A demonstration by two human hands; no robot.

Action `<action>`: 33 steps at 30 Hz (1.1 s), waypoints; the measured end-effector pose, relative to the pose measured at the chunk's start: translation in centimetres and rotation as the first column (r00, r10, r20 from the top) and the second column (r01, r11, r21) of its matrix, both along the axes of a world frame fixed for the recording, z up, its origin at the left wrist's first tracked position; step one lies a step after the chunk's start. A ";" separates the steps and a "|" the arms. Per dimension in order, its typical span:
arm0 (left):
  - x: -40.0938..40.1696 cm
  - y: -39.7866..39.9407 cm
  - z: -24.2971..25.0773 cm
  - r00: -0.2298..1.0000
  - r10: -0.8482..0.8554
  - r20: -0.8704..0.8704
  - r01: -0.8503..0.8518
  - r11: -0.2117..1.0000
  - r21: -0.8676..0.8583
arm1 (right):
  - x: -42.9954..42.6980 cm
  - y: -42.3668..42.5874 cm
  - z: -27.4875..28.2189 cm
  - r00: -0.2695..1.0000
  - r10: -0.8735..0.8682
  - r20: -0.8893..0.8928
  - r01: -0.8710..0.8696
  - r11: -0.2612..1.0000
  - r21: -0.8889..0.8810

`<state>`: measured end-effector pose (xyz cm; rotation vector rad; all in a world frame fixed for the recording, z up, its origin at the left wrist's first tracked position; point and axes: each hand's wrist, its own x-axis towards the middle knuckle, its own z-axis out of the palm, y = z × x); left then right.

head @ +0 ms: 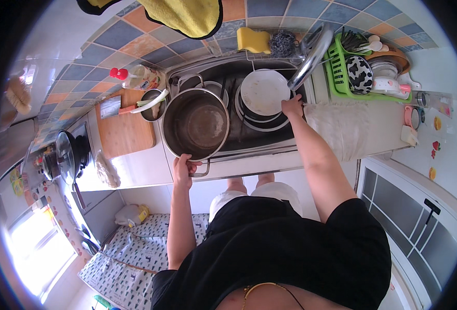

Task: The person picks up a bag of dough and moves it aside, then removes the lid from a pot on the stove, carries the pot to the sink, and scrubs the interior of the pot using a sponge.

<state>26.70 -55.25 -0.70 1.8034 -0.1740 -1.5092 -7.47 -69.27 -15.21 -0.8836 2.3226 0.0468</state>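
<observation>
My left hand (184,170) grips the near rim and handle of a large metal pot (196,123), tilted over the left part of the sink (234,141). The pot's inside is brownish and shows no contents. My right hand (293,106) touches the right edge of a white plate (265,92); whether the fingers close on its rim cannot be told. That plate lies on stacked bowls in the sink's right part. Beneath the chrome faucet (310,58), the stack's right side is partly hidden. Behind the pot, another dish (217,91) and chopsticks show in part.
Left of the sink stand a wooden cutting board (125,130) with a cleaver (111,107), a small bowl (148,114) holding a scallion, and a red-capped bottle (141,76). A cloth (337,128) and a green dish rack (339,83) lie right; a yellow sponge (253,40) sits behind.
</observation>
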 end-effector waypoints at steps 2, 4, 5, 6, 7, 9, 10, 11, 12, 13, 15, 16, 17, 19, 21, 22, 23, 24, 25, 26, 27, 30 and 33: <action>0.2 0.3 -0.2 1.000 -0.003 -0.002 0.003 1.000 -0.005 | -0.1 0.8 0.2 0.996 0.082 0.045 -0.080 0.996 -0.028; 0.2 0.3 0.0 1.000 -0.018 -0.006 0.018 1.000 -0.011 | -0.5 1.6 -1.0 0.993 0.115 -0.006 -0.115 0.993 -0.036; 0.2 0.2 0.2 1.000 -0.026 -0.004 0.026 1.000 -0.008 | -0.7 2.1 -1.8 0.987 0.149 -0.059 -0.152 0.988 -0.041; 0.2 0.1 0.2 0.999 -0.032 -0.003 0.032 0.999 -0.006 | -0.9 2.2 -2.2 0.987 0.149 -0.058 -0.151 0.988 -0.040; 0.3 0.2 0.3 0.999 -0.033 -0.003 0.033 0.999 -0.005 | -1.0 2.1 -2.6 0.982 0.186 -0.023 -0.186 0.982 0.016; 0.5 0.3 0.3 1.000 -0.024 0.004 0.024 1.000 -0.005 | -0.9 2.2 -3.0 0.975 0.222 0.014 -0.223 0.972 0.072; 0.7 0.5 0.2 1.000 -0.023 0.006 0.023 1.000 -0.004 | -0.5 2.2 -2.9 0.993 0.099 0.059 -0.101 0.994 0.037; 0.9 0.7 0.1 1.000 -0.007 0.012 0.007 1.000 -0.001 | -0.3 2.3 -2.9 0.994 -0.025 0.107 0.024 1.000 0.007; 1.0 0.6 0.1 1.000 0.004 0.015 -0.004 1.000 0.001 | -0.6 2.3 -3.1 0.994 -0.030 0.105 0.029 1.000 0.006; 1.1 0.6 0.1 1.000 -0.002 0.014 0.002 1.000 0.000 | -0.9 2.3 -3.4 0.979 -0.069 0.194 0.073 0.997 -0.016; 1.4 0.6 0.3 1.000 0.003 0.018 -0.003 1.000 -0.024 | -1.0 2.4 -3.2 0.954 -0.108 0.281 0.122 0.992 -0.034; 1.6 0.7 0.5 1.000 -0.001 0.018 0.001 1.000 -0.025 | -0.7 2.5 -2.7 0.957 -0.040 0.288 0.079 0.989 -0.124; 1.8 0.8 0.7 0.999 0.015 0.030 -0.014 1.000 -0.023 | -0.4 2.5 -2.3 0.957 0.027 0.288 0.036 0.976 -0.213; 2.3 1.1 1.0 0.999 0.033 0.038 -0.032 0.999 -0.022 | 0.7 2.4 0.1 0.938 0.061 0.340 0.027 0.968 -0.249; 2.9 1.3 1.3 0.996 0.067 0.064 -0.068 0.998 0.007 | 2.2 2.6 2.0 0.917 0.093 0.389 0.023 0.958 -0.285; 2.9 1.2 1.7 0.993 0.093 0.066 -0.093 0.996 0.003 | 3.1 2.6 2.7 0.895 0.123 0.429 0.025 0.946 -0.323; 3.0 1.2 1.8 0.994 0.090 0.066 -0.090 0.996 0.002 | 4.0 2.5 3.1 0.870 0.156 0.467 0.027 0.932 -0.361; 3.2 1.2 2.0 0.993 0.092 0.071 -0.092 0.996 0.000 | 5.1 2.3 3.3 0.844 0.137 0.519 0.047 0.945 -0.325; 3.4 1.1 2.2 0.993 0.091 0.075 -0.091 0.996 -0.003 | 6.0 2.0 3.5 0.816 0.115 0.567 0.067 0.955 -0.289; 3.5 0.9 2.5 0.993 0.085 0.077 -0.085 0.996 -0.005 | 6.9 2.2 2.0 0.769 0.077 0.635 0.117 0.959 -0.258; 3.6 0.9 2.8 0.994 0.081 0.077 -0.080 0.997 -0.005 | 8.0 2.3 1.0 0.692 -0.016 0.722 0.182 0.971 -0.153; 4.0 1.0 3.5 0.994 0.079 0.073 -0.078 0.997 -0.019 | 11.5 2.8 -0.2 0.448 -0.229 0.864 0.198 0.968 0.154; 4.0 1.0 4.2 0.992 0.098 0.080 -0.096 0.995 -0.031 | 15.3 3.7 -0.7 0.350 -0.340 0.873 0.205 0.937 0.283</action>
